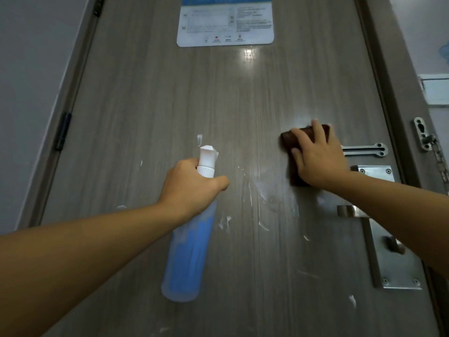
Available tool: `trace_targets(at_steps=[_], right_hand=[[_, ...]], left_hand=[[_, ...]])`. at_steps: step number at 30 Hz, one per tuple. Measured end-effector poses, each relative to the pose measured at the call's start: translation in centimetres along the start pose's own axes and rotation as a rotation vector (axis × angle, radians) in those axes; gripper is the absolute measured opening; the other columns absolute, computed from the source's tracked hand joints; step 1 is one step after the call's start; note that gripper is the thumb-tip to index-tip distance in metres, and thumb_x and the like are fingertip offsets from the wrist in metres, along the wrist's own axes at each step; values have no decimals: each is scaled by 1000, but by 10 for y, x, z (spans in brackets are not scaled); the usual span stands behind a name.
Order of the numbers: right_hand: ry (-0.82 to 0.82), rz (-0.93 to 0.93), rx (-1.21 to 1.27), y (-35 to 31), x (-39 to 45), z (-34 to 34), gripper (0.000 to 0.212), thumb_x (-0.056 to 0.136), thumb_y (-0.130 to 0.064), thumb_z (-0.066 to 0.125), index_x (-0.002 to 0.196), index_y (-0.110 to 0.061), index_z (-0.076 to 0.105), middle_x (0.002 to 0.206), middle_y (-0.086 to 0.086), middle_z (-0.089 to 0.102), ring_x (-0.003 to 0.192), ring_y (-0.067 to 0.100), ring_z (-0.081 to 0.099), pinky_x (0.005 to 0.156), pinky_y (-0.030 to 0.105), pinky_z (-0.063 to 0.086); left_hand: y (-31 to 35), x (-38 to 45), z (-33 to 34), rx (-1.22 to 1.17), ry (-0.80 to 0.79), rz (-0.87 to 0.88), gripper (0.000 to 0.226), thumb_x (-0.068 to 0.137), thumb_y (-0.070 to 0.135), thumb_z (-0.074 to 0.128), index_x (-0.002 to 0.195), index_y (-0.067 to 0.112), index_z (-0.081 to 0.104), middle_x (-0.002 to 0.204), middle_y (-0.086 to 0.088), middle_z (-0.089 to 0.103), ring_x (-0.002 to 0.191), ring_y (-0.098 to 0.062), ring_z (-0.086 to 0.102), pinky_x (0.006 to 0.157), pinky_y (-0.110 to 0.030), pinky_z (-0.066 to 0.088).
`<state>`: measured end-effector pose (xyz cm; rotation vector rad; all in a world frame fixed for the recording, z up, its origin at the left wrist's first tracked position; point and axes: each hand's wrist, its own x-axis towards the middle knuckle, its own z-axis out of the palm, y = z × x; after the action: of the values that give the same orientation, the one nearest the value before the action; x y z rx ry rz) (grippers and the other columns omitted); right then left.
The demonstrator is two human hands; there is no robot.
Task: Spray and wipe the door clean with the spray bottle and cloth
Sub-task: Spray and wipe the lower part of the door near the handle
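The left hand (192, 188) is clenched around the neck of one spray bottle (187, 249), fingers curled behind it and the thumb lying across its front, just under the white nozzle (207, 155). The bottle hangs down from this grip, its clear body with blue liquid reaching below the wrist, near the door (155, 105) surface. The right hand (318, 159) lies flat with its fingers spread, and it presses one dark brown cloth (295, 138) against the door. The cloth shows above and left of the fingers and also under the palm; it is held by pressure, not pinched. Between the two hands there are several white foam streaks (264, 190) on the wood, and more marks lie below the left thumb. Just right of the right hand is one metal chain slot (364, 150), and under the right wrist sits one small screwed plate (375, 171). Lower, under the right forearm, is one long lock plate (391, 266) with one handle (347, 210). High above both hands, one printed notice (226, 20) is fixed on the door. One hinge (62, 135) shows far left of the bottle hand.
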<state>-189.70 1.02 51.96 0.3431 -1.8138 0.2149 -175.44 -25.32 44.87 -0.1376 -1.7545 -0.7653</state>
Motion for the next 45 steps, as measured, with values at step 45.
trace_targets(at_steps=[45], right_hand=[[92,223,112,-118,26,37,50,106,-51,29,153,-39,17,170,12,-4,153,52,-6,124,64,1]], left_hand=[[-38,49,-43,-254,-8,46,31,52,42,67,57,20,47,44,15,46,42,-3,43,39,-16,32]])
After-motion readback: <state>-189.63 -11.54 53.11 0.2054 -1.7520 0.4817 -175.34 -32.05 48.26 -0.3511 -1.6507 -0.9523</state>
